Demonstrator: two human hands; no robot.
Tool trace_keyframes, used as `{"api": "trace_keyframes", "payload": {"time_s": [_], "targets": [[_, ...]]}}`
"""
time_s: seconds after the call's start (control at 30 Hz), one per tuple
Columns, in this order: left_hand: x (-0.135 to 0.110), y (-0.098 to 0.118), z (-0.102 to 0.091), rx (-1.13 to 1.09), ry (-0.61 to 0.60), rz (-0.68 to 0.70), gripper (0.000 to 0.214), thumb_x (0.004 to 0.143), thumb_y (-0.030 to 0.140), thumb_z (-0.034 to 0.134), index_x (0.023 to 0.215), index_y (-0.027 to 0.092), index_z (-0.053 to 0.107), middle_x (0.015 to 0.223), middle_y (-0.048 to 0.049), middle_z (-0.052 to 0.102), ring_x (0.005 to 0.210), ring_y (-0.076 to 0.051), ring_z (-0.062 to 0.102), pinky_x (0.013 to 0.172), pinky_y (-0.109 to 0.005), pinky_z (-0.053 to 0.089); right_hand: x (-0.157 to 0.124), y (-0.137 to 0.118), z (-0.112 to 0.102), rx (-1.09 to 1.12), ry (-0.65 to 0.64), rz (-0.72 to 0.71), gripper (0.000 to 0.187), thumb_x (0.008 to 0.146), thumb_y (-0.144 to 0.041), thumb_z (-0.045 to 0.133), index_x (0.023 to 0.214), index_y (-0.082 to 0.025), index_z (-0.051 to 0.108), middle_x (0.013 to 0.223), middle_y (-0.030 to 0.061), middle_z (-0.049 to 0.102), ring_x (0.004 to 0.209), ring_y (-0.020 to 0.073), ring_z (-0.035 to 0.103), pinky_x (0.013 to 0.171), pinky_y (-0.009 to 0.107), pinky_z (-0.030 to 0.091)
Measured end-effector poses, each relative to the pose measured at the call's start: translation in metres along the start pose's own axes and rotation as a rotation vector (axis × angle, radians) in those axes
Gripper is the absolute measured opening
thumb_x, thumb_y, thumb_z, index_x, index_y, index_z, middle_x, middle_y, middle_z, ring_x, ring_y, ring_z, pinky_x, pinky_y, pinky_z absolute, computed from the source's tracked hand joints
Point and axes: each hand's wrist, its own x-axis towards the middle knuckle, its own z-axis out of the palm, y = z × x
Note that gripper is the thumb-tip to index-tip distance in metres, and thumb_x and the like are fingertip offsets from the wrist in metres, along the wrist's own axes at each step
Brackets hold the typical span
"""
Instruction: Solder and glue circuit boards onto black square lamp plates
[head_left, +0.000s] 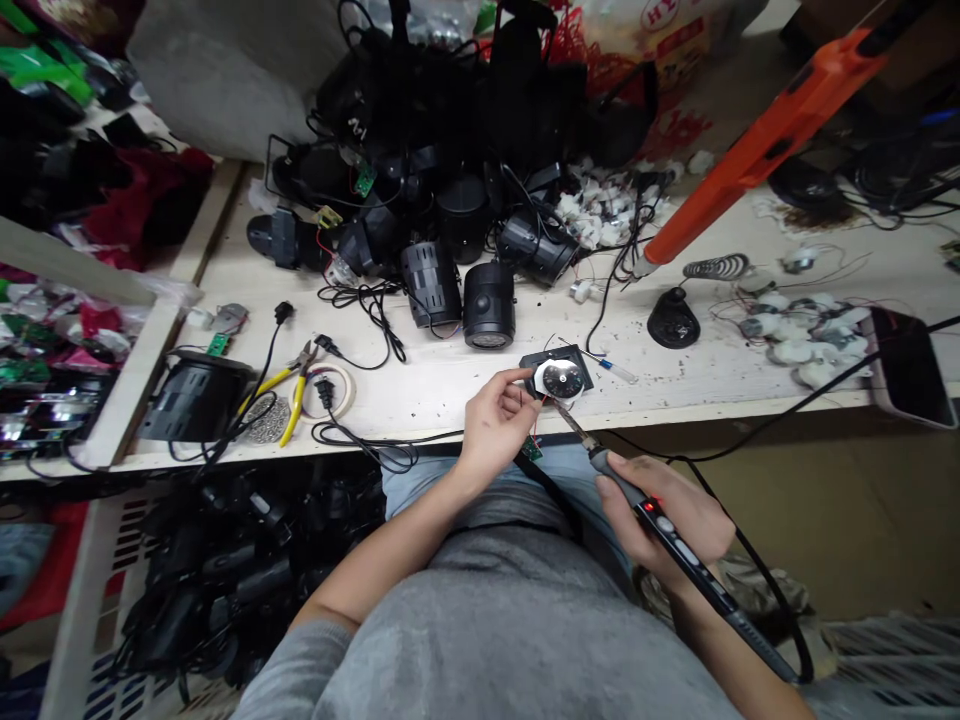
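A soldering iron (660,530) with a small red light is in my right hand (675,515), its fingers wrapped round the grey grip. The iron's tip comes down at the lower edge of a round part (561,379) with a dark face and white rim, lying on a black housing (585,362) at the bench edge. My left hand (499,418) is beside that part, fingers pinched on what looks like a thin red wire. Below the fingertips hangs a small green circuit board (532,448). A small screwdriver (616,370) lies to the right of the housing.
Black lamp housings (489,305) with cables are heaped at the back. Yellow-handled cutters (298,395), a tape ring (345,390) and plugs lie left. An orange tool (765,150) slants over the right side, above small white motors (802,335). The iron's cord crosses the front edge.
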Motion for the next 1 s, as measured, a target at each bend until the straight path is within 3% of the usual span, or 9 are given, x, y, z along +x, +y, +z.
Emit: {"api": "trace_keyframes", "payload": {"time_s": [0.17, 0.37, 0.5, 0.73, 0.83, 1.0], "targets": [[-0.004, -0.001, -0.006, -0.091, -0.017, -0.008, 0.042, 0.066, 0.02, 0.08, 0.105, 0.018, 0.066, 0.067, 0.004, 0.064, 0.059, -0.008, 0.059, 0.058, -0.018, 0.048, 0.0, -0.001, -0.001, -0.007, -0.005, 0.008, 0.023, 0.085, -0.012, 0.07, 0.107, -0.019, 0.068, 0.078, 0.0022, 0.074, 0.063, 0.0165, 0.072, 0.057, 0.027, 0.063], [-0.005, -0.006, -0.008, -0.139, 0.012, -0.038, 0.043, 0.053, 0.032, 0.092, 0.078, 0.017, 0.06, 0.069, -0.0006, 0.07, 0.063, -0.011, 0.065, 0.061, -0.022, 0.053, 0.0, -0.001, -0.001, -0.004, 0.001, 0.004, 0.024, 0.085, -0.012, 0.071, 0.108, -0.018, 0.068, 0.077, 0.003, 0.074, 0.063, 0.0174, 0.072, 0.057, 0.027, 0.062], [-0.004, -0.009, -0.01, -0.048, -0.024, -0.025, 0.029, 0.063, 0.036, 0.088, 0.073, 0.015, 0.07, 0.069, -0.0029, 0.07, 0.062, -0.011, 0.063, 0.06, -0.022, 0.053, -0.001, -0.001, -0.002, -0.007, -0.005, 0.008, 0.03, 0.083, -0.011, 0.071, 0.112, -0.019, 0.069, 0.079, 0.0018, 0.075, 0.064, 0.0177, 0.072, 0.059, 0.027, 0.063], [-0.002, -0.005, -0.006, 0.068, 0.033, 0.16, 0.011, 0.07, 0.028, 0.079, 0.072, 0.018, 0.076, 0.083, -0.003, 0.065, 0.06, -0.007, 0.059, 0.053, -0.019, 0.049, 0.001, -0.003, -0.002, -0.019, 0.004, 0.0, 0.019, 0.086, -0.012, 0.07, 0.104, -0.018, 0.068, 0.076, 0.002, 0.073, 0.062, 0.0162, 0.071, 0.056, 0.026, 0.062], [0.0, -0.004, -0.004, 0.094, 0.037, 0.123, 0.011, 0.072, 0.027, 0.077, 0.07, 0.017, 0.073, 0.077, -0.0021, 0.065, 0.059, -0.007, 0.057, 0.053, -0.018, 0.047, 0.003, -0.002, -0.001, -0.012, 0.004, -0.007, 0.019, 0.086, -0.012, 0.07, 0.104, -0.017, 0.067, 0.076, 0.0023, 0.073, 0.062, 0.0164, 0.071, 0.056, 0.027, 0.062], [0.003, -0.004, 0.001, 0.007, 0.023, 0.0, 0.016, 0.07, 0.021, 0.076, 0.084, 0.016, 0.07, 0.068, 0.0007, 0.066, 0.057, -0.008, 0.057, 0.056, -0.019, 0.047, 0.004, -0.002, 0.001, -0.006, 0.005, -0.002, 0.02, 0.086, -0.012, 0.07, 0.105, -0.017, 0.067, 0.077, 0.0028, 0.072, 0.062, 0.0162, 0.07, 0.056, 0.027, 0.061]]}}
